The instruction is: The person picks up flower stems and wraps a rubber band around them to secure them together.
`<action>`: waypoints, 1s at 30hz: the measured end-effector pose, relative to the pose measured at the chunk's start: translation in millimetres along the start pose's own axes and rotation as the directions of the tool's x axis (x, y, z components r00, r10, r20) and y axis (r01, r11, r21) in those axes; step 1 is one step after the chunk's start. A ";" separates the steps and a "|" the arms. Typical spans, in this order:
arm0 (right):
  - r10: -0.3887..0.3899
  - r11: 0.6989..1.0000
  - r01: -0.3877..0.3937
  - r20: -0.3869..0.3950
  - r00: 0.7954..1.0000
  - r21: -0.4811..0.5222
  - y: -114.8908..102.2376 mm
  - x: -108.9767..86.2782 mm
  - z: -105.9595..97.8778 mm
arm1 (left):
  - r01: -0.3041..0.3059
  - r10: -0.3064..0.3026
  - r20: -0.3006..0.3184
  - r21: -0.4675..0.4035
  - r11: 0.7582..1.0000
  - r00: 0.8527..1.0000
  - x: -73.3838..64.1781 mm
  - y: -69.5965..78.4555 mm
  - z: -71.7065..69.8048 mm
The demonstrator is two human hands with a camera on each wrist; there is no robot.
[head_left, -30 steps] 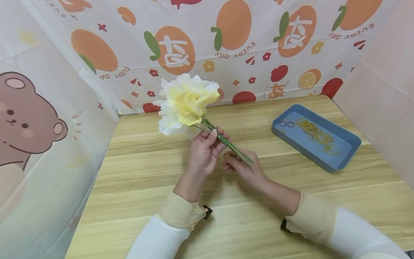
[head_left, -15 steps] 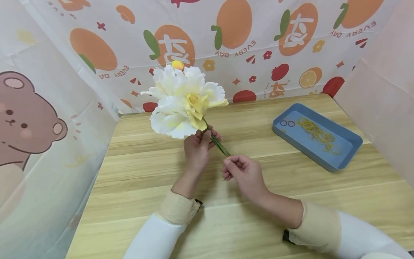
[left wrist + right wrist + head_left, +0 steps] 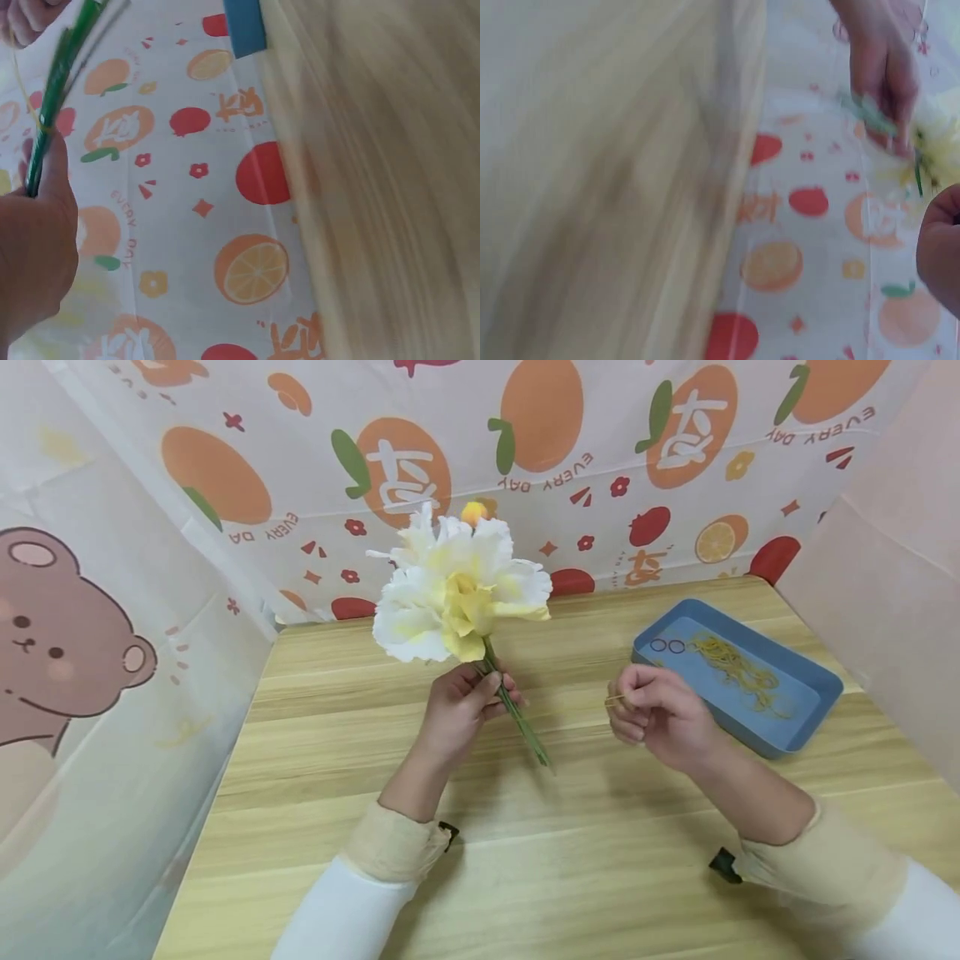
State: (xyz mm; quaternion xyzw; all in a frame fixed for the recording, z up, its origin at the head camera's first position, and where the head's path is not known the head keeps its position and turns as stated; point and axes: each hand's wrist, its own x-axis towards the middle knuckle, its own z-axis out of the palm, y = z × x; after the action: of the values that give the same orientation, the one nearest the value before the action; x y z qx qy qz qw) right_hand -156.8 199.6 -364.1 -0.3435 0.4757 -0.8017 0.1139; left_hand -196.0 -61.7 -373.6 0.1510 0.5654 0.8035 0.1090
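Note:
My left hand (image 3: pixel 461 710) grips a bunch of artificial flowers (image 3: pixel 465 597) by the stems (image 3: pixel 521 718). The blooms are white and pale yellow, with a small orange-yellow ball at the top; the green stems slant down to the right. My right hand (image 3: pixel 660 714), apart from the stems, pinches a thin yellow rubber band (image 3: pixel 615 699) between thumb and fingers. In the left wrist view the rubber band (image 3: pixel 26 90) runs from the stems (image 3: pixel 56 82) toward the right hand (image 3: pixel 34 19). Blur softens the right wrist view, where the left hand (image 3: pixel 885 82) holds the bunch.
A blue tray (image 3: pixel 813 718) stands at the right on the wooden table (image 3: pixel 315 827), just behind the right hand. It contains a heap of yellow rubber bands (image 3: pixel 731 668) and two dark red rings (image 3: pixel 667 646). A fruit-printed cloth (image 3: pixel 480 468) hangs behind the table.
My right hand has moved away from the stem ends, rightward and up toward the tray, with the rubber band in its pinch. The flowers first rose and turned, then shifted slightly right.

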 end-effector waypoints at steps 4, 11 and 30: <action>-0.119 0.942 0.149 0.116 0.986 -0.302 -11.1 -1.9 -13.5 | 0.066 -0.064 0.067 -0.037 0.997 0.996 -5.8 7.2 0.7; -0.389 0.004 0.460 0.422 0.819 -0.888 -11.1 1.4 -32.7 | 0.093 -0.084 0.105 -0.087 0.992 0.991 -9.7 14.9 1.5; -0.307 -0.112 0.279 0.300 0.903 -0.954 91.4 19.3 16.9 | -0.054 -0.036 -0.173 -0.488 0.871 0.984 1.3 26.5 48.0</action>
State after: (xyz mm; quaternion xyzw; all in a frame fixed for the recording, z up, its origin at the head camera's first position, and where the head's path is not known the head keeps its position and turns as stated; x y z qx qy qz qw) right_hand -173.1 130.6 -427.1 -0.4066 0.8138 -0.2237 -0.3497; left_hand -179.8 -28.1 -333.4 0.0492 0.3497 0.9313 0.0896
